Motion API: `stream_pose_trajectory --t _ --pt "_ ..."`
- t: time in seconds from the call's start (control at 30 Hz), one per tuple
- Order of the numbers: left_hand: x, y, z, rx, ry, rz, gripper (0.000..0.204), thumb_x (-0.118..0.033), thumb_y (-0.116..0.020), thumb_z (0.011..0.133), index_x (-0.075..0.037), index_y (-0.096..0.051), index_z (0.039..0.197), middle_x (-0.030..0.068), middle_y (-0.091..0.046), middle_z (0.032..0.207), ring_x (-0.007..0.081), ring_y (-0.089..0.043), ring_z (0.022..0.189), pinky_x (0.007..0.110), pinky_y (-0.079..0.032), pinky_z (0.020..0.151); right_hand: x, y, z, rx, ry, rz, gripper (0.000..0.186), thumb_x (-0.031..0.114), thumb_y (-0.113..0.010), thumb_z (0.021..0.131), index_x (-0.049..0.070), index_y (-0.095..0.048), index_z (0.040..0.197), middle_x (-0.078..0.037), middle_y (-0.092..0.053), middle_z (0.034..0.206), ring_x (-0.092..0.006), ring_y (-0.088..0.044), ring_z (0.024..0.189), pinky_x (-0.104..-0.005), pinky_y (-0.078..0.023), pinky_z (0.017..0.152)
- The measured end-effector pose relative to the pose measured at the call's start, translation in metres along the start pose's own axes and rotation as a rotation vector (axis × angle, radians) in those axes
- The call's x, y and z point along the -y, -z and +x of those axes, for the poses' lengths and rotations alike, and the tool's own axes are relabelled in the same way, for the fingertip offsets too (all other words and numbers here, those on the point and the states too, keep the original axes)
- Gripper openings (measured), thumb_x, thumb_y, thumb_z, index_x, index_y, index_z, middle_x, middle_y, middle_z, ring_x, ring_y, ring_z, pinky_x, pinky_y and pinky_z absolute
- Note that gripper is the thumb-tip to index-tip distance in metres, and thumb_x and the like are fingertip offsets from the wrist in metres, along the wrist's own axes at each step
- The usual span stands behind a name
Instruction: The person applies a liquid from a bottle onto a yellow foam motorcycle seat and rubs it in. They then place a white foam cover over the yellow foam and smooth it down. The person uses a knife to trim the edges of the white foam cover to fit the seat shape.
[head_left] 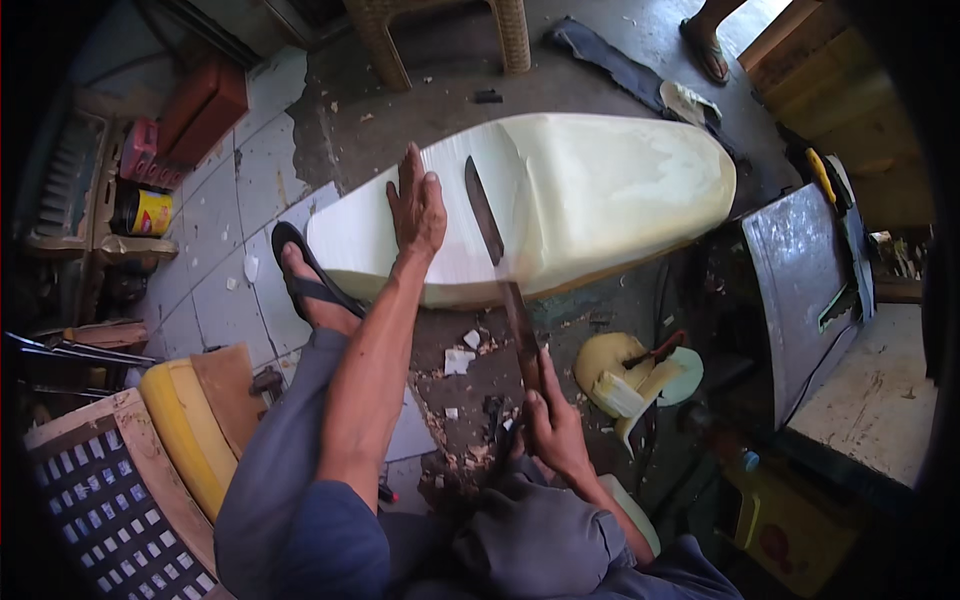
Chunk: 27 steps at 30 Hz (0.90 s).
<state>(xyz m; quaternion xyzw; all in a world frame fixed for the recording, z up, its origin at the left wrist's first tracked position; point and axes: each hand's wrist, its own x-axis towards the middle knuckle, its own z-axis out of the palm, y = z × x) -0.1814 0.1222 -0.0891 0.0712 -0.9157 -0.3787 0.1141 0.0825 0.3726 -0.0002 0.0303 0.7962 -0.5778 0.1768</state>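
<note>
A long, pale cream foam block (625,190), shaped like a motorcycle seat, lies across the floor in front of me. Its left part is a flatter, whiter slope; a raised hump begins right of the middle. My left hand (418,212) rests on that slope with its fingers stretched out, holding nothing. In my right hand (555,425), closed round the handle, is a long knife (484,215) with a dark, narrow blade. The blade reaches away from me over the foam, just left of the hump, its tip toward the far edge.
Foam offcuts (615,375) and small scraps (460,360) litter the floor nearby. My sandalled foot (310,285) is beside the block's left end. Another person's foot (705,50) stands far right. A plastic stool (440,35) is behind; a grey panel (805,280) leans at right.
</note>
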Motion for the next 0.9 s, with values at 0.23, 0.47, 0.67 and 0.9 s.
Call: stream_pose_trajectory --t 0.23,0.47,0.67,0.9 --pt "0.011 0.027 0.010 -0.081 -0.063 -0.546 0.066 -0.033 -0.032 0.109 -0.004 -0.011 0.164 0.0216 -0.016 0.170 0.0328 -0.013 0.158 0.038 -0.010 0.128 0.011 -0.007 0.009 0.059 -0.069 -0.002 0.066 0.013 -0.049 0.105 0.019 -0.023 0.165 -0.026 -0.049 0.152 -0.0350 -0.058 0.132 -0.0387 -0.048 0.105" --pt "0.005 0.038 0.002 -0.185 0.168 -1.225 0.070 -0.032 -0.031 0.109 -0.001 0.002 0.164 0.0253 -0.013 0.169 0.0301 -0.009 0.159 0.037 -0.008 0.129 0.041 0.014 0.021 0.211 0.115 0.087 0.063 0.015 -0.051 0.105 0.012 -0.028 0.163 -0.026 -0.049 0.152 -0.0328 -0.052 0.139 -0.0379 -0.043 0.111" --pt "-0.001 0.016 0.012 -0.051 0.009 -0.352 0.049 -0.031 -0.051 0.105 -0.002 -0.055 0.145 0.0222 -0.054 0.149 0.0372 -0.046 0.142 0.044 -0.032 0.119 0.040 0.039 0.039 -0.107 0.059 0.071 0.058 0.010 -0.052 0.103 0.011 -0.037 0.160 -0.026 -0.059 0.140 -0.0293 -0.061 0.128 -0.0370 -0.049 0.103" --pt "-0.099 -0.005 -0.055 0.316 -0.300 0.043 0.054 -0.031 -0.067 0.092 0.000 -0.060 0.136 0.0232 -0.054 0.146 0.0368 -0.053 0.135 0.048 -0.036 0.117 0.047 0.064 0.084 -0.286 0.111 -0.137 0.061 0.014 -0.055 0.104 0.017 -0.035 0.161 -0.021 -0.074 0.103 -0.0263 -0.075 0.089 -0.0377 -0.056 0.081"
